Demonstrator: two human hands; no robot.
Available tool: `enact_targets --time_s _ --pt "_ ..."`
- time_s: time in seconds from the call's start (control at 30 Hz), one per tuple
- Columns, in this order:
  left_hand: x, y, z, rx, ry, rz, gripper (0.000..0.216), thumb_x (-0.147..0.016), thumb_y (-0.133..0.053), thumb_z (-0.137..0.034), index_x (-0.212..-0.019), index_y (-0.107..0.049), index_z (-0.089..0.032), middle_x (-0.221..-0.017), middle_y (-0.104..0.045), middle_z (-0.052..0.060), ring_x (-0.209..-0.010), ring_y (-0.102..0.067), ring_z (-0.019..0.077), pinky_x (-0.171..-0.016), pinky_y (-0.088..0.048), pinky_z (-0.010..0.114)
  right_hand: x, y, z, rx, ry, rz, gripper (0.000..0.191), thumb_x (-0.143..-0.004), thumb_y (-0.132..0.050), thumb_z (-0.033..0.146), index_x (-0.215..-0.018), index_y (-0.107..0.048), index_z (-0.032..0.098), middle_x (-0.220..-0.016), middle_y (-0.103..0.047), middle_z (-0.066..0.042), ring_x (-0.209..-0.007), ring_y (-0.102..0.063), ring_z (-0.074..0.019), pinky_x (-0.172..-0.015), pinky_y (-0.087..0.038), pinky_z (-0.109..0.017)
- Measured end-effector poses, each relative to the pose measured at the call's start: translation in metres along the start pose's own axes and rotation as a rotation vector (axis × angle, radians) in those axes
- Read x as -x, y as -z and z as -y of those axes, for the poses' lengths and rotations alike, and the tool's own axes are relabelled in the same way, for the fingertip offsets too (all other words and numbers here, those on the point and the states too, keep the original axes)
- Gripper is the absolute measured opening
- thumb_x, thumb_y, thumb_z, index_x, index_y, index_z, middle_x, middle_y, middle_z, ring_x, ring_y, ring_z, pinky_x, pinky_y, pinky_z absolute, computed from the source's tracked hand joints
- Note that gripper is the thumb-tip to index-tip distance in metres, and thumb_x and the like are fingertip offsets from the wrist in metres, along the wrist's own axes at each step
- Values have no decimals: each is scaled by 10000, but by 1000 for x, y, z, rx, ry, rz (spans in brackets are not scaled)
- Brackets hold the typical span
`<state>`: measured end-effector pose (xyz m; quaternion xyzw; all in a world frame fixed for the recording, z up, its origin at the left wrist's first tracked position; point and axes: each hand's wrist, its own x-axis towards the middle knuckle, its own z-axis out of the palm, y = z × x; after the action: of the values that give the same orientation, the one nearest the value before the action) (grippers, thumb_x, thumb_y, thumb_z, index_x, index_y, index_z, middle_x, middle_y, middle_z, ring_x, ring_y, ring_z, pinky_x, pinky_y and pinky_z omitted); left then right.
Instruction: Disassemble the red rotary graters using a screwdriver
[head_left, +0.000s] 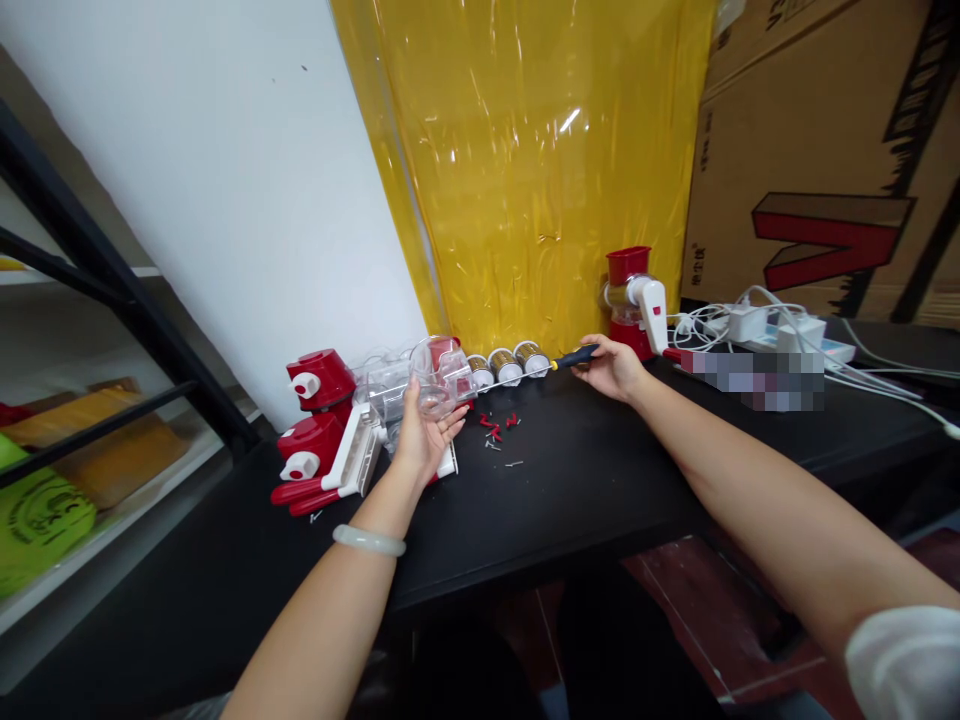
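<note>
My right hand is closed round the dark handle of a screwdriver, its long shaft pointing left. Palm up, my left hand holds a clear plastic housing between thumb and fingers. The screwdriver's tip reaches this housing, but whether it touches a screw cannot be made out. Small red parts and several loose screws lie on the black table below the shaft. Behind it stand metallic drums with white ends.
Red bases, white crank arms with red handles and more clear housings lie at left. An assembled red-and-white rotary grater stands at back right. Beyond it are white cables and a power strip, below a large cardboard box.
</note>
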<state>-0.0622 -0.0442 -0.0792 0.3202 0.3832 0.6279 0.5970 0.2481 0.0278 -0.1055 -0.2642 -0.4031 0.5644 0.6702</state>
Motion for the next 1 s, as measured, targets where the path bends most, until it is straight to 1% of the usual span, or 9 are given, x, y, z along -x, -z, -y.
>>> enact_targets --time_s 0.1,0.23,0.3,0.43,0.57,0.7,0.8,0.93,1.0 --pt "1 -1 -1 -3 -5 -3 452 -828 -550 -609 -927 -536 -168 -747 -664 68 -675 -696 190 -577 -529 259 -3 4 -4 117 -11 -36 215 -750 -579 414 -717 -519 210 -618 -572 -12 -575 -569 -158 -531 -489 -296" --pt "1 -1 -2 9 -9 -32 475 -812 -560 -625 -945 -537 -170 -766 -663 71 -677 -688 183 -562 -520 248 -12 10 -13 373 65 -117 312 -738 -655 478 -675 -510 209 -439 -410 50 -376 -358 -93 -384 -314 -227" --pt "2 -1 -2 10 -8 -39 490 -807 -561 -634 -969 -538 -172 -771 -661 69 -672 -683 178 -554 -517 244 -11 9 -12 304 94 -113 225 -717 -669 370 -690 -511 212 -477 -433 52 -398 -369 -88 -390 -316 -217" --pt "2 -1 -1 6 -8 -40 492 -805 -566 -631 -983 -539 -173 -768 -659 67 -670 -679 177 -559 -519 245 -3 4 -3 17 3 -9 138 -653 -617 234 -753 -523 225 -664 -560 19 -595 -557 -136 -526 -470 -262" --pt "2 -1 0 3 -14 -41 462 -823 -555 -614 -958 -536 -173 -752 -656 60 -658 -680 175 -551 -518 243 -3 5 -3 91 -75 -38 235 -776 -570 445 -741 -505 222 -633 -589 -15 -588 -593 -179 -529 -489 -315" --pt "1 -2 -1 4 -26 -60 460 -827 -543 -621 -926 -537 -171 -740 -649 60 -652 -680 174 -542 -509 238 -11 11 -13 426 5 -130 436 -773 -581 635 -695 -508 213 -402 -411 45 -339 -379 -112 -361 -297 -231" --pt "2 -2 -2 2 -26 -61 471 -812 -558 -629 -928 -547 -173 -734 -646 63 -645 -674 175 -542 -508 242 -12 11 -15 348 74 -66 360 -724 -695 520 -700 -506 215 -437 -411 74 -359 -355 -79 -388 -318 -213" --pt "3 -3 -1 -5 -30 -51 448 -843 -531 -604 -949 -537 -169 -735 -651 65 -639 -674 177 -551 -515 250 -5 5 -6 93 -17 0 217 -670 -705 284 -778 -524 229 -631 -565 51 -522 -531 -103 -507 -439 -230" --pt "4 -3 -1 -14 -27 -52 437 -854 -521 -595 -943 -527 -166 -738 -655 66 -630 -674 175 -552 -517 250 -3 3 -3 55 -60 20 173 -694 -659 289 -795 -532 228 -671 -598 23 -583 -584 -132 -544 -468 -255"
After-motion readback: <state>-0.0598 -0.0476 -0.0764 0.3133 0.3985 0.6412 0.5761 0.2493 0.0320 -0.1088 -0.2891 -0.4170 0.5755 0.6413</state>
